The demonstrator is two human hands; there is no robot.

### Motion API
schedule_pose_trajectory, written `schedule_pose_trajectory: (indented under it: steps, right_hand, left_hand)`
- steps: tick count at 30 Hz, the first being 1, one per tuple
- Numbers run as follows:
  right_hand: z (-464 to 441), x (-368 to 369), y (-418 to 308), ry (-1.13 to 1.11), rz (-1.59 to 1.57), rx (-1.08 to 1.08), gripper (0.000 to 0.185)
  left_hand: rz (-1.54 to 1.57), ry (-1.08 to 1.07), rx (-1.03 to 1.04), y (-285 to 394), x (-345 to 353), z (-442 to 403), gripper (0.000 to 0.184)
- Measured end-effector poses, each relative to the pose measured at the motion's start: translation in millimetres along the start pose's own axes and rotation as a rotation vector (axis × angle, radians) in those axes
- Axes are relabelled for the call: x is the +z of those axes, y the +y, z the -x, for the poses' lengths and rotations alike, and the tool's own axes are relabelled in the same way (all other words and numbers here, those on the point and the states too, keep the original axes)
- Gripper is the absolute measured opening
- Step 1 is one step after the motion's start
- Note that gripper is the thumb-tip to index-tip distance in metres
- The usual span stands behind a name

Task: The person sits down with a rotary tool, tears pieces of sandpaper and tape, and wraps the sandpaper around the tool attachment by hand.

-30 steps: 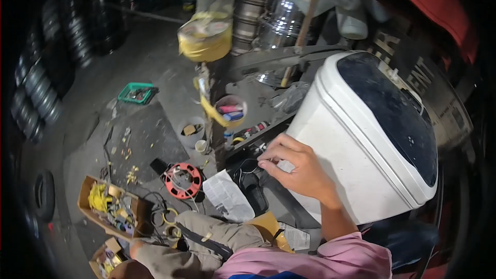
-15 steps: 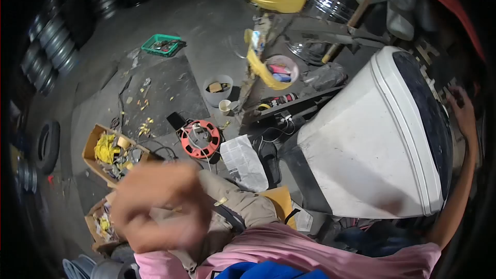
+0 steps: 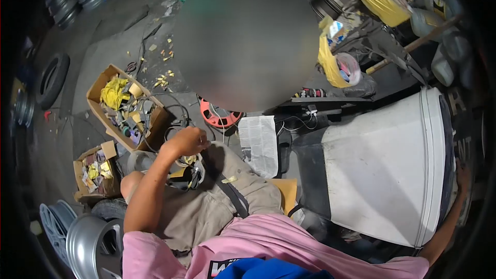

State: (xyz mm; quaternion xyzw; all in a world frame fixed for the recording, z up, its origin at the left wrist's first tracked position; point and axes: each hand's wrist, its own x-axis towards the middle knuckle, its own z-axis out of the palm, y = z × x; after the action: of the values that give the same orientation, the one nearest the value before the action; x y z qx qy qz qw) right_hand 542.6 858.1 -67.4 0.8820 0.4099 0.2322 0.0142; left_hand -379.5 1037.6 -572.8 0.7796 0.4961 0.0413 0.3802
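The grey concrete floor bears a black tyre at far left, with a small red piece just beside it. Nearer stand a large open cardboard box and a smaller one, with silver wheel rims at near left. Yellowish scraps lie beyond the large box; a red reel and printed paper lie right of it.

Dim ambient light; soft shadow crosses the white container, smooth grey blur obscures the area up-left of it, and wide-angle distortion curves the surroundings into black corners.
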Motion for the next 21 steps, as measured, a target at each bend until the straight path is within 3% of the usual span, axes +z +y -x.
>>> schedule_pose_trajectory:
  steps: [1,3,4,7,8,10,11,13,14,15,16,18,21]
  right_hand:
    - [2,-15,-4,0.09,0.054,-0.054,0.055]
    - [1,-60,-19,0.153,-0.101,-0.114,0.051]
    - [35,-92,-59,0.283,-0.001,-0.293,0.044]
    - [192,-133,-278,0.398,-0.016,-0.497,0.044]
    - [240,-126,-336,0.202,-0.319,-0.53,0.05]
    - [296,-103,-435,-0.394,-0.63,-0.694,0.064]
    - [308,-68,-474,-0.534,-0.759,-0.819,0.057]
    - [333,3,-541,-0.8,-0.831,-0.963,0.054]
    - [347,29,-569,-0.916,-0.84,-1.025,0.053]
    - [366,49,-591,-1.185,-0.918,-0.928,0.053]
    - [381,61,-613,-1.207,-0.826,-1.069,0.051]
    - [416,80,-646,-1.506,-0.928,-1.132,0.047]
    - [451,78,-684,-1.675,-0.937,-1.283,0.051]
  left_hand:
    - [-0.133,0.003,-0.053,2,5,-2,0.028]
    - [-0.088,-0.003,-0.043,8,9,-5,0.029]
    - [-0.055,-0.015,-0.024,11,11,-6,0.03]
    - [-0.011,-0.039,0.09,28,11,-4,0.033]
    - [0.009,0.006,0.157,33,11,-2,0.036]
    - [0.141,-0.038,0.205,58,1,15,0.051]
    - [0.191,-0.035,0.229,72,-2,27,0.057]
    - [0.238,-0.049,0.239,97,-8,54,0.08]
    - [0.267,0.054,0.289,98,8,64,0.091]
    - [0.282,0.016,0.225,111,1,79,0.101]
    - [0.291,0.051,0.174,117,4,94,0.107]
    - [0.168,0.073,0.013,132,1,119,0.109]
    - [0.096,0.239,-0.219,145,18,150,0.103]
